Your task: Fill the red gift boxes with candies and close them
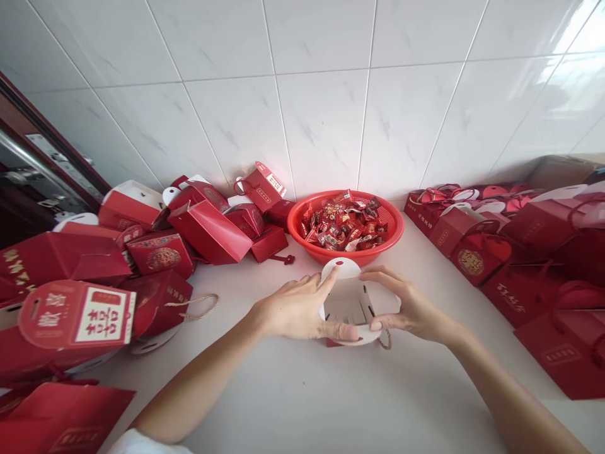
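A small paper gift box [348, 295] stands on the white tabletop with its top unfolded, showing the white inside; I see no contents in it. Rounded flaps rise at its back and front. My left hand [299, 308] grips its left side, index finger on the back flap and thumb across the front flap. On the other side, my right hand [407, 308] holds the box between fingers at the back right and a thumb on the front flap's edge. A twine handle [387, 340] pokes out below the right thumb. Behind the box sits a red plastic basket [297, 236] of wrapped candies [344, 222].
Red gift boxes [208, 233] lie heaped on the left, some tipped over. More red boxes [510, 296] stand in rows along the right. A tiled wall [326, 126] closes off the back. A small dark red piece [286, 259] lies left of the basket.
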Tool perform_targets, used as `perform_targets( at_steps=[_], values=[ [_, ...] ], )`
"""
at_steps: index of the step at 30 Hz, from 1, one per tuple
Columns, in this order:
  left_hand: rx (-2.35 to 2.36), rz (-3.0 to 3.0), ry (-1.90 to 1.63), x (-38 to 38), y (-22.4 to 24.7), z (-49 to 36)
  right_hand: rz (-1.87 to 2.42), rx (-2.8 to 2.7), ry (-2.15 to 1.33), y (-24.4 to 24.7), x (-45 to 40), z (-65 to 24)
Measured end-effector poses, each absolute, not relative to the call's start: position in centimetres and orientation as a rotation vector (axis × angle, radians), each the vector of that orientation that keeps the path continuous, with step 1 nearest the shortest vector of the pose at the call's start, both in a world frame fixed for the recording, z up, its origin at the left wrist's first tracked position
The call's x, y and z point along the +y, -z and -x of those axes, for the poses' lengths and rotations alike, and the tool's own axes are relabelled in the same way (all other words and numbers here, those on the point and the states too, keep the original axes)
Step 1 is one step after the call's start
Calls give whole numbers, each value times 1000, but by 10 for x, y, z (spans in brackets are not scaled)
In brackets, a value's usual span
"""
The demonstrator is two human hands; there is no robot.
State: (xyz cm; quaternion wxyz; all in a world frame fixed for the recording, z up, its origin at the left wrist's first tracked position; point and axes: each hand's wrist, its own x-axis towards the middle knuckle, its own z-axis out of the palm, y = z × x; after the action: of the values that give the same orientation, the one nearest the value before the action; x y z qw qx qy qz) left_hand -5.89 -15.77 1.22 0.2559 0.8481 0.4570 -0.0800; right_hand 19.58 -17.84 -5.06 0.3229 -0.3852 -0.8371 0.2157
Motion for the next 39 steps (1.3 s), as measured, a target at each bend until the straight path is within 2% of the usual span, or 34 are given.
perform_targets(
  at_steps=[9, 14, 17, 21, 23, 25, 32, 36, 39],
  values=[
    [1336, -2325, 33, -168, -3, 53, 1088, -2180, -523, 66, -169, -199],
    [1646, -2205, 90, -171, -4, 43, 1234, -1974, -428, 80, -164, -193],
    [1702, -2224, 64, -172, -3, 38, 1211, -1952, -223, 77, -169, -185],
    [1675, -2268, 23, -174, -1, 36, 958, -2087, 165, 64, -179, -173],
    [1664, -2277, 28, -175, -1, 36, 893, -2136, 222, 63, -183, -168],
    [1664, -2275, 47, -177, -1, 36, 935, -2098, 136, 67, -186, -164],
    [1608, -2265, 58, -181, 0, 36, 1331, -1556, -506, 77, -191, -156],
    [1585, -2231, 33, -180, 2, 37, 1332, -1298, -999, 70, -188, -155],
    [1588, -2240, -17, -179, 4, 36, 1313, -1208, -1161, 70, -185, -156]
  ],
)
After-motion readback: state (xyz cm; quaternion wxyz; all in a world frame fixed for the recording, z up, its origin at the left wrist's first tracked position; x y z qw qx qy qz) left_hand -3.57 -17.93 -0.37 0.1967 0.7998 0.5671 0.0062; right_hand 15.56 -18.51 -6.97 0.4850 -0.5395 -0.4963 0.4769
